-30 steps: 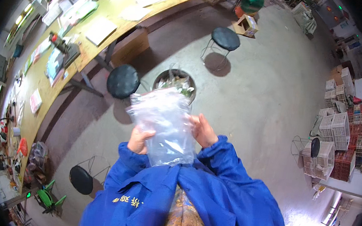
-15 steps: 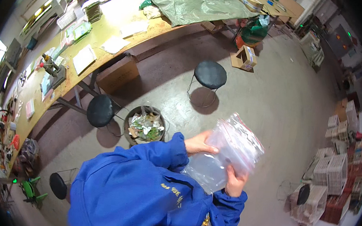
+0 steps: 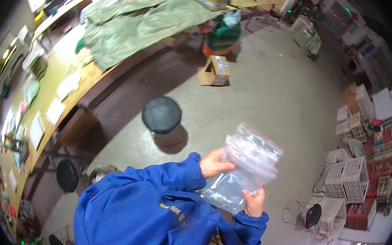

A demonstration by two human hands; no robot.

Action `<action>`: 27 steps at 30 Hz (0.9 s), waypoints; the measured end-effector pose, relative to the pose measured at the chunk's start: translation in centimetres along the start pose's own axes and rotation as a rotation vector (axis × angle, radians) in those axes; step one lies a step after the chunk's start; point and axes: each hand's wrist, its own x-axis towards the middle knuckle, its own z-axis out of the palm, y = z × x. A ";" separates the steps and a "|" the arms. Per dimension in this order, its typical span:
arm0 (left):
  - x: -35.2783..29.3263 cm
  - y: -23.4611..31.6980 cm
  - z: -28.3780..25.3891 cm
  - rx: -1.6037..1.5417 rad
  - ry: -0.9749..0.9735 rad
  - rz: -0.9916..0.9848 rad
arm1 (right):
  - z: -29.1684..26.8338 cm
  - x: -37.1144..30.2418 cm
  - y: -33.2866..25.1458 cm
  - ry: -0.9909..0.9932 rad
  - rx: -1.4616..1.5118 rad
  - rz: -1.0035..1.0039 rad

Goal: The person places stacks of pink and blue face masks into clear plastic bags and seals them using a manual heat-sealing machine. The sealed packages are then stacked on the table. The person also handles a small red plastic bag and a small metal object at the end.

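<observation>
Several clear plastic zip bags [image 3: 246, 166] with red closure lines lie together in a loose stack in front of my chest. My left hand [image 3: 216, 164] grips their left edge, thumb on top and fingers beneath. On the opposite side, my right hand [image 3: 254, 202] pinches the lower right edge, its thumb lying over the plastic. Both forearms are in blue sleeves. The bags' top ends fan out slightly, away from me, and light glints off them.
A black round stool [image 3: 161, 115] stands ahead on the left, with an open cardboard box [image 3: 215, 71] beyond it. The long worktable [image 3: 95, 74] runs along the left, partly under a green sheet [image 3: 143, 34]. Plastic crates [image 3: 347, 179] and another stool [image 3: 313, 216] stand on the right.
My view has turned right and moved on across the floor; the stool, box and table now sit further left. Both hands still hold the bags, which have shifted slightly.
</observation>
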 end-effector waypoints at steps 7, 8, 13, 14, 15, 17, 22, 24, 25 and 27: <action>19.1 4.5 -1.9 0.035 0.238 0.123 | -7.0 21.4 -1.2 -0.241 -0.120 0.123; 21.9 5.7 -2.4 0.084 0.250 0.143 | -8.0 24.8 -2.2 -0.339 -0.209 0.090; 32.7 8.4 -5.4 -0.008 0.371 0.294 | -9.1 38.8 -3.8 -0.408 -0.169 0.117; 34.8 8.4 -5.9 -0.005 0.412 0.305 | -9.3 40.9 -3.6 -0.401 -0.149 0.085; 37.3 8.4 -6.8 -0.008 0.449 0.312 | -9.6 43.6 -3.2 -0.412 -0.127 0.032; 42.7 8.7 -9.1 -0.011 0.437 0.285 | -10.1 49.2 -2.3 -0.349 -0.138 0.097; 57.8 11.1 -15.0 -0.004 0.189 0.019 | -11.9 64.7 -1.8 -0.234 -0.168 0.122; 63.6 11.5 -15.6 -0.011 0.128 -0.024 | -13.5 70.1 -2.8 -0.224 -0.275 0.107; 66.9 12.3 -16.1 -0.016 0.134 -0.013 | -14.1 72.8 -3.3 -0.211 -0.299 0.097; 73.0 14.0 -17.1 -0.041 0.099 0.061 | -14.9 78.1 -4.4 -0.194 -0.320 0.058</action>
